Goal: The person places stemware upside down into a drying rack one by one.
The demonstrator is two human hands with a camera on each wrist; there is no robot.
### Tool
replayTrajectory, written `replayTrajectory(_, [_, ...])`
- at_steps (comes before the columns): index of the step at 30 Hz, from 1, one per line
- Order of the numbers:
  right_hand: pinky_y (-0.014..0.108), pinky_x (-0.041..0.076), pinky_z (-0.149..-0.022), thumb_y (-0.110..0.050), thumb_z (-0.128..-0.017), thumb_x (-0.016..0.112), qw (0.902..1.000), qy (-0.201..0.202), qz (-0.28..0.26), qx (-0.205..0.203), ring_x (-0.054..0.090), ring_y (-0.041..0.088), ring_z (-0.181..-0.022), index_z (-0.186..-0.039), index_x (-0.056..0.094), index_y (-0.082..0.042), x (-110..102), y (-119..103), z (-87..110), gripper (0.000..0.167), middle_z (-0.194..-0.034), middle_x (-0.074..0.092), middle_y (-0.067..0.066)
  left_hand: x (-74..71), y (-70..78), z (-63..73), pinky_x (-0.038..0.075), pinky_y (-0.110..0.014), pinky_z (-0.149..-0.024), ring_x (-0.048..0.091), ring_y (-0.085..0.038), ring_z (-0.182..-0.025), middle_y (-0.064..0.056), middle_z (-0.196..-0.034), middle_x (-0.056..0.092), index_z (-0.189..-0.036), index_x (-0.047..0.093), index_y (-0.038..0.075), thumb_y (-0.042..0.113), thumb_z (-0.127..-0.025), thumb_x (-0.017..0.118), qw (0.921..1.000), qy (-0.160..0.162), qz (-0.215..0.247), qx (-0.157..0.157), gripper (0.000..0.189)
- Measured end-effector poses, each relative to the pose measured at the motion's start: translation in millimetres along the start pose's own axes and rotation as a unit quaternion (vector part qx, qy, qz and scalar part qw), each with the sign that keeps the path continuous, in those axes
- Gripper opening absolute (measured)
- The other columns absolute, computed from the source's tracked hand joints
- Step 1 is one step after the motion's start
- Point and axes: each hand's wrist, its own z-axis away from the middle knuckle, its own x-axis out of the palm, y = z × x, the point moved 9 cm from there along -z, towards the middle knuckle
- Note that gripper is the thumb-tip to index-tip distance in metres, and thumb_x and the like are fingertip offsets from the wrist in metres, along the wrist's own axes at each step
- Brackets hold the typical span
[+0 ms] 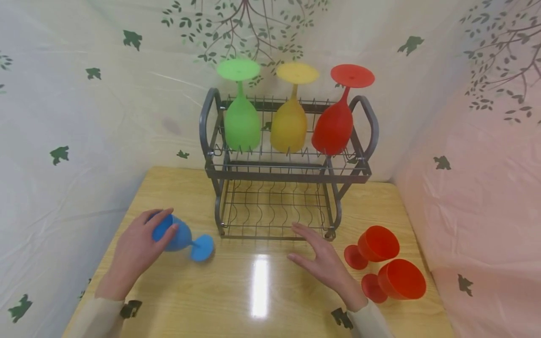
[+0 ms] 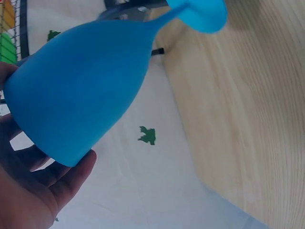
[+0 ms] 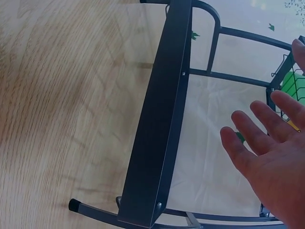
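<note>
My left hand point(image 1: 137, 245) grips a blue plastic goblet point(image 1: 182, 234) by its bowl, at the left of the table. The goblet is tipped, with its stem and foot pointing right; in the left wrist view the fingers curl round the rim end of the blue bowl point(image 2: 81, 86). My right hand point(image 1: 324, 264) holds nothing. Its fingers are spread near the front edge of a black two-tier dish rack point(image 1: 287, 178). On the upper tier a green goblet point(image 1: 243, 124), a yellow goblet point(image 1: 289, 126) and a red goblet point(image 1: 334, 126) stand upside down, feet up.
Two more red goblets, a rear one point(image 1: 379, 244) and a front one point(image 1: 402, 280), stand upright on the right of the wooden table point(image 1: 220, 300). The rack's lower tier point(image 1: 274, 211) has wavy wire slots. Patterned sheets point(image 1: 84, 141) hang behind and at both sides.
</note>
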Motion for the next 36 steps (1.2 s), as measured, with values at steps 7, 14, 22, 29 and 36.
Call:
replayTrajectory(7, [0.062,0.039,-0.113,-0.033,-0.092,0.079,0.9996,0.014,-0.022,0.011,0.045,0.033,-0.145,-0.154,0.05,-0.017,-4,2,0.8,0.069,-0.159,0.047,0.003,-5.6,8.2,4.3,0.048,-0.073,-0.091,0.059,-0.052,-0.118,-0.026,-0.133,0.061,-0.138,0.064,0.008,0.031,-0.101,0.066,0.9967,0.021,0.078,-0.004,0.043])
replayTrajectory(14, [0.065,0.039,-0.112,-0.031,-0.094,0.076,0.9977,0.037,-0.051,0.025,0.046,0.033,-0.144,-0.155,0.048,-0.02,-7,5,2.3,0.068,-0.16,0.046,0.002,-5.8,14.7,9.0,0.057,-0.066,-0.085,0.062,-0.048,-0.117,-0.023,-0.134,0.064,-0.138,0.064,0.006,0.023,-0.102,0.065,0.9868,0.032,0.158,-0.01,0.039])
replayTrajectory(22, [0.064,0.044,-0.108,-0.027,-0.094,0.073,0.994,0.067,-0.084,0.022,0.048,0.034,-0.142,-0.157,0.046,-0.02,-11,6,2.5,0.07,-0.161,0.046,0.0,13.2,17.0,11.4,0.052,-0.067,-0.094,0.062,-0.047,-0.12,-0.023,-0.141,0.061,-0.142,0.061,0.008,0.024,-0.108,0.056,0.9617,0.017,0.264,-0.073,0.038])
replayTrajectory(29, [0.068,0.042,-0.108,-0.023,-0.093,0.072,0.9887,0.09,-0.118,0.015,0.048,0.039,-0.141,-0.158,0.045,-0.021,-11,7,2.5,0.07,-0.161,0.044,0.006,35.6,27.6,5.7,0.044,-0.073,-0.101,0.058,-0.05,-0.127,-0.024,-0.146,0.056,-0.144,0.06,0.009,0.027,-0.109,0.052,0.9342,0.009,0.34,-0.108,0.04])
replayTrajectory(36, [0.071,0.041,-0.107,-0.015,-0.092,0.071,0.9835,0.107,-0.146,0.004,0.047,0.038,-0.143,-0.157,0.046,-0.019,-9,7,2.2,0.07,-0.161,0.045,0.006,52.0,37.1,3.9,0.046,-0.072,-0.1,0.057,-0.05,-0.128,-0.023,-0.15,0.053,-0.146,0.059,0.013,0.033,-0.109,0.049,0.9189,0.006,0.372,-0.13,0.043])
